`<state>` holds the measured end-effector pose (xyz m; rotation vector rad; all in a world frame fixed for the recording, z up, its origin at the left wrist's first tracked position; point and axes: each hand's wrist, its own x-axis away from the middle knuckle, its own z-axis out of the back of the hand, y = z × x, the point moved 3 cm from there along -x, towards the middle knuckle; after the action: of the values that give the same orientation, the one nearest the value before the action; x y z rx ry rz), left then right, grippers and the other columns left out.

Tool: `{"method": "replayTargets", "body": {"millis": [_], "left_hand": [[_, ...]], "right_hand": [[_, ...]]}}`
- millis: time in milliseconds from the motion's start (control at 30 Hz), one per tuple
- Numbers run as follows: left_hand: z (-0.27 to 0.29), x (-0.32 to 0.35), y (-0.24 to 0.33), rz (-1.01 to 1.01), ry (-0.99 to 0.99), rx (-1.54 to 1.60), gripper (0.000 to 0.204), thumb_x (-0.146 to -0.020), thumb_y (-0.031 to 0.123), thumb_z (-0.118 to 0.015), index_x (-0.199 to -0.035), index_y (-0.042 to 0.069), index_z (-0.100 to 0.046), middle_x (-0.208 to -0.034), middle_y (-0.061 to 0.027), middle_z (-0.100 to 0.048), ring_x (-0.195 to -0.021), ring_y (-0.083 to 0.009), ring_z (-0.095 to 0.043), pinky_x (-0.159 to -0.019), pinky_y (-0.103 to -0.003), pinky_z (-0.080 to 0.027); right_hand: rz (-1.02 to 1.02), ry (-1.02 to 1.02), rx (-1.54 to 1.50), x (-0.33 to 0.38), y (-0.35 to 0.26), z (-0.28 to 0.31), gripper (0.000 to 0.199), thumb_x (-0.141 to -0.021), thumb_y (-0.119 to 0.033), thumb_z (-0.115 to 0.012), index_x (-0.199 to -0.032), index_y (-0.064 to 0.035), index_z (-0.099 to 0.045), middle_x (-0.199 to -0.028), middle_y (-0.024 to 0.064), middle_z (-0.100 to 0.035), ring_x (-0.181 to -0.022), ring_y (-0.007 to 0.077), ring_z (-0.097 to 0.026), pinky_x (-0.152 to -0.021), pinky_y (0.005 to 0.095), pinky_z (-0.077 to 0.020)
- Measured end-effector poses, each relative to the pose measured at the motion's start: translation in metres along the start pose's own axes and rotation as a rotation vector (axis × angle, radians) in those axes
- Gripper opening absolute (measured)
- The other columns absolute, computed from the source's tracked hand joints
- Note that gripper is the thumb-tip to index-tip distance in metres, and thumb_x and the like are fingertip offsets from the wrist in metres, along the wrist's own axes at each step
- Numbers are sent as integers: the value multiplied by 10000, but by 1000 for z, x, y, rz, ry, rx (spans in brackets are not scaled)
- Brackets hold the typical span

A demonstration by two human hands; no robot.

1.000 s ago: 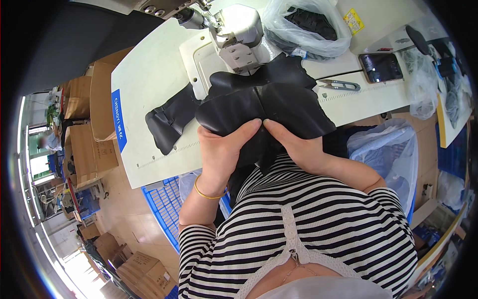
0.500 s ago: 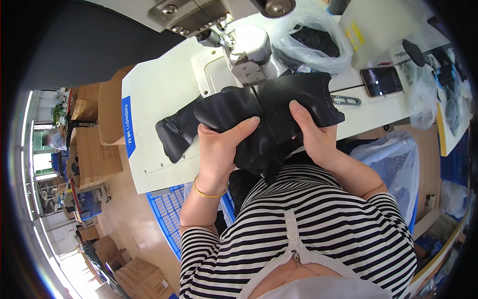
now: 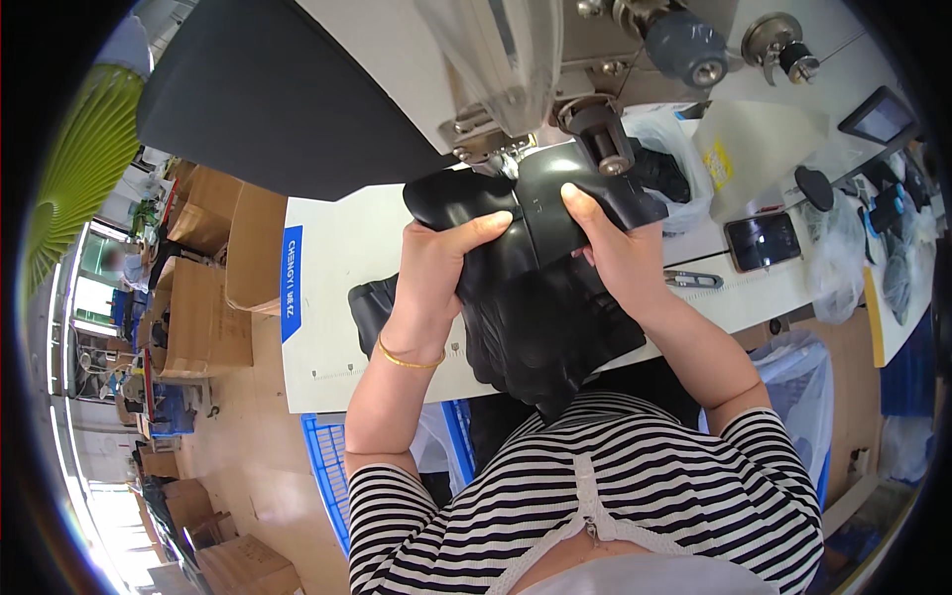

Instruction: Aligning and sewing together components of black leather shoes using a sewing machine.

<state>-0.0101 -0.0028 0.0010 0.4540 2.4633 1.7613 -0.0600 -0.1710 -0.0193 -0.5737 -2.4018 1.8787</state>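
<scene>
A glossy black leather-like piece (image 3: pixel 540 243) with a seam running across it is held up in front of the sewing machine (image 3: pixel 372 64). Its far edge lies just under the machine's needle area, where the exact contact is hidden. My left hand (image 3: pixel 436 263) grips the piece left of the seam, thumb on top and fingers beneath. On the other side my right hand (image 3: pixel 630 263) pinches it the same way, thumb pressed near the seam. Loose black folds hang down toward my lap, and another part rests on the white table (image 3: pixel 332 342) at left.
Grey thread snips (image 3: pixel 694 280) and a phone (image 3: pixel 762 243) lie to the right. Behind them is a clear plastic bag (image 3: pixel 699 164) with black material. Blue crates (image 3: pixel 332 456) stand below the table, cardboard boxes (image 3: pixel 208 317) at left. A green fan (image 3: pixel 89 169) shows upper left.
Both hands have carried the black piece forward, its far edge now under the needle area. The view has shifted, showing more of the machine's upper part.
</scene>
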Motion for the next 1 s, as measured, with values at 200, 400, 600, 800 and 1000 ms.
{"method": "replayTargets", "body": {"millis": [200,400,600,800,1000], "left_hand": [[0,-32,3,18,10,-71,160,-735,-61,-704,-881,-47,-640,-829,-98,-647,-699,-154,-631,-610,-263,-515],[-1,-37,2,14,52,-65,118,-740,-69,-696,-842,-49,-642,-798,-99,-649,-685,-156,-634,-602,-264,-519],[-3,-36,3,-26,35,-57,122,-737,-76,-686,-849,-48,-647,-808,-98,-655,-702,-158,-641,-610,-264,-522],[3,-38,-1,-53,26,-70,106,-742,-76,-675,-839,-41,-647,-812,-96,-660,-727,-157,-637,-650,-264,-520],[4,-39,0,-69,-9,-121,193,-756,-86,-647,-948,-76,-652,-912,-136,-674,-770,-183,-667,-704,-270,-550]], "right_hand": [[64,64,135,-34,10,4,126,-884,-107,-589,-938,-1,-630,-751,1,-592,-566,52,-522,-458,212,-422],[56,80,64,-37,10,1,139,-877,-135,-609,-916,-6,-643,-740,-3,-601,-556,46,-523,-448,206,-421],[84,90,50,-36,10,1,158,-873,-158,-625,-917,-8,-644,-756,-1,-608,-567,48,-536,-442,203,-429],[78,67,43,-35,9,2,174,-872,-176,-632,-923,-10,-647,-769,3,-610,-573,50,-539,-440,198,-432],[95,56,61,-35,8,3,166,-869,-170,-632,-919,-13,-652,-740,-2,-603,-556,49,-521,-447,198,-412]]}}
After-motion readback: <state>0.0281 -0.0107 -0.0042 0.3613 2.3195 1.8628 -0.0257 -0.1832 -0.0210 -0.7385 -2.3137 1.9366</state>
